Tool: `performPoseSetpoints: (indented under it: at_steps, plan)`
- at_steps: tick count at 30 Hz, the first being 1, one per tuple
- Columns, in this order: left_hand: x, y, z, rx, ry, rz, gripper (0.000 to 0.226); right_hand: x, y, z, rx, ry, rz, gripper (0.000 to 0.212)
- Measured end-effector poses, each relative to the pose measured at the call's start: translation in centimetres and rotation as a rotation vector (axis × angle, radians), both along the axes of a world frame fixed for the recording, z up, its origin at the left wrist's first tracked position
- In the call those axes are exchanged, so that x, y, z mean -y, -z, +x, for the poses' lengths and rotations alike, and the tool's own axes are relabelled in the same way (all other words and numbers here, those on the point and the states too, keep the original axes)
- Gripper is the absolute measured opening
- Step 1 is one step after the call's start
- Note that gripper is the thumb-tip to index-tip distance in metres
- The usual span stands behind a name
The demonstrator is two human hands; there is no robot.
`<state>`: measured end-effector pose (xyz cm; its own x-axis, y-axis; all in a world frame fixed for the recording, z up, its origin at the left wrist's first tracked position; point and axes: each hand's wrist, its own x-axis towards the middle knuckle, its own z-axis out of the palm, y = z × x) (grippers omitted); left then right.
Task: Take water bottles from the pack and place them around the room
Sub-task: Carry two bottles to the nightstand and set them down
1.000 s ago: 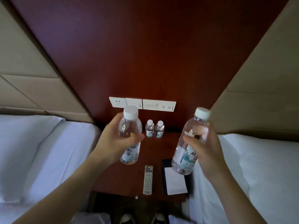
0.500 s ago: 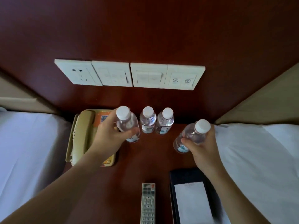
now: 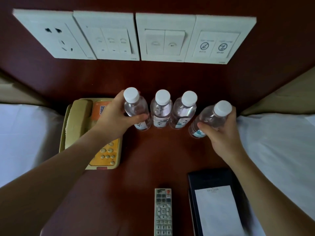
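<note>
Several clear water bottles with white caps stand in a row at the back of the dark red bedside table (image 3: 144, 159). My left hand (image 3: 114, 116) grips the leftmost bottle (image 3: 134, 108), which stands next to the two middle bottles (image 3: 162, 109) (image 3: 185, 111). My right hand (image 3: 221, 133) grips the rightmost bottle (image 3: 211, 118), which tilts to the right, a little apart from the row; whether its base touches the table I cannot tell.
A beige and orange telephone (image 3: 92, 133) lies under my left forearm. A remote control (image 3: 163, 212) and a black folder with a white notepad (image 3: 218, 205) lie near the front. White switch panels (image 3: 136, 36) are on the wall. White beds (image 3: 281, 150) flank the table.
Both hands have lowered their bottles to the back of the table beside the two standing ones. The view has moved closer and downward.
</note>
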<state>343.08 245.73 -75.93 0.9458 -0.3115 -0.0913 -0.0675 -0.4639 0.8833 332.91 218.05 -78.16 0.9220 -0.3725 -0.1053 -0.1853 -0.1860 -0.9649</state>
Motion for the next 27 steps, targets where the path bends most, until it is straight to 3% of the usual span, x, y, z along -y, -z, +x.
performPoseSetpoints:
  at_steps: [6, 10, 15, 23, 27]
  plan:
    - [0.0, 0.1, 0.1, 0.003, 0.044, 0.034, 0.070, 0.8, 1.5, 0.6, 0.027, -0.046, -0.011, 0.073]
    - [-0.4, 1.1, 0.5, -0.048, 0.129, 0.187, 0.082, 2.4, 3.0, 0.5, -0.127, -0.190, -0.080, 0.069]
    - [-0.5, 2.0, 2.3, -0.051, 0.185, 0.313, 0.061, 3.3, 3.8, 1.0, -0.302, -0.282, -0.207, 0.050]
    - [0.0, 1.4, 4.2, -0.019, 0.317, 0.480, 0.061, 3.5, 4.0, 2.7, -0.247, -0.341, -0.237, 0.047]
    - [-0.1, 1.1, 4.1, 0.021, 0.303, 0.592, 0.068, 3.6, 4.9, 3.2, -0.229, -0.347, -0.246, 0.061]
